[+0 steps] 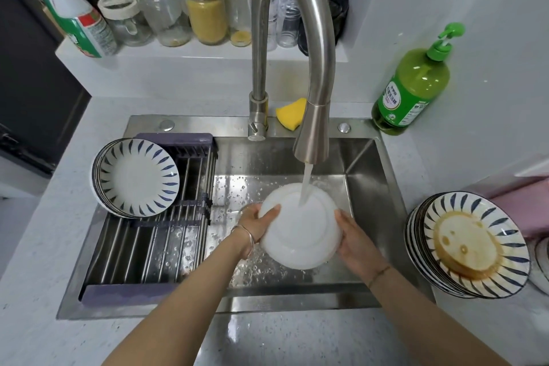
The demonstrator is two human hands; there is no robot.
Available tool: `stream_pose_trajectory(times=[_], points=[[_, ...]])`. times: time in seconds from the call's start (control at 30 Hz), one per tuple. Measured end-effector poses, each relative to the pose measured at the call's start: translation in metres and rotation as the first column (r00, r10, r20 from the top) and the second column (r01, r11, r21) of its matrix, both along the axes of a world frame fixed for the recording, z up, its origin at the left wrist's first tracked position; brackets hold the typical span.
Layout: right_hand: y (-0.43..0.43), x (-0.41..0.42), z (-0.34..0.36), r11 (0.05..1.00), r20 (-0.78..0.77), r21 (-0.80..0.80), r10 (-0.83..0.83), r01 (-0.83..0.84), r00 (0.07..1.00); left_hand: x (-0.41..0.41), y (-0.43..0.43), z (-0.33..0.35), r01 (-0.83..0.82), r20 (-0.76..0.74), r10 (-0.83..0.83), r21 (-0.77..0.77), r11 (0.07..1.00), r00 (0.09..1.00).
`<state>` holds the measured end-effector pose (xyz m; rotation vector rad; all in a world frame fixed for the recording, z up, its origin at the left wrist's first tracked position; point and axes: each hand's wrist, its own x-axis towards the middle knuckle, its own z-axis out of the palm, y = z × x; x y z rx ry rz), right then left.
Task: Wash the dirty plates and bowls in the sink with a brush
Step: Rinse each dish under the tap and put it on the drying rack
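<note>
A white plate [300,235], underside up, is held over the steel sink [365,163] under the running water of the faucet [312,140]. My left hand [258,223] grips its left rim and my right hand [353,235] grips its right rim. A stack of clean blue-striped plates [139,178] leans on the drying rack [154,246] at the left of the sink. A stack of dirty blue-striped plates [472,244] with brown sauce stains sits on the counter at the right. No brush shows in either hand.
A yellow sponge [291,113] lies behind the faucet base. A green pump bottle of dish soap [413,86] stands at the back right corner. Jars and a cleaner bottle [77,18] line the ledge behind. A pink cloth [525,205] lies at far right.
</note>
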<state>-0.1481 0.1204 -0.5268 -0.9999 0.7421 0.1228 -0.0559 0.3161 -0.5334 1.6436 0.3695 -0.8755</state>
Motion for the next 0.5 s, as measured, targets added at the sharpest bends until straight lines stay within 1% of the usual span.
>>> stream_pose_trajectory(times=[0.07, 0.2, 0.33, 0.4, 0.5], points=[[-0.006, 0.0, 0.001, 1.0, 0.016, -0.027, -0.012, 0.013, 1.0, -0.001, -0.004, 0.0, 0.023, 0.073, -0.024, 0.012, 1.0, 0.997], [-0.017, 0.007, 0.007, 0.996, 0.043, -0.052, -0.064, 0.066, 0.997, -0.002, -0.01, 0.006, 0.029, 0.215, -0.018, -0.047, 0.998, 0.976], [-0.019, 0.021, 0.019, 0.993, 0.079, -0.116, 0.001, 0.008, 0.997, 0.003, -0.006, 0.016, 0.008, 0.291, 0.022, -0.101, 0.995, 0.956], [-0.016, 0.028, 0.024, 0.991, 0.082, -0.126, 0.052, -0.041, 0.995, 0.007, 0.001, 0.019, -0.009, 0.305, 0.041, -0.105, 0.994, 0.951], [-0.008, 0.039, 0.033, 0.986, 0.088, -0.129, 0.12, -0.108, 0.989, 0.009, 0.013, 0.019, -0.028, 0.246, 0.045, -0.075, 0.997, 0.968]])
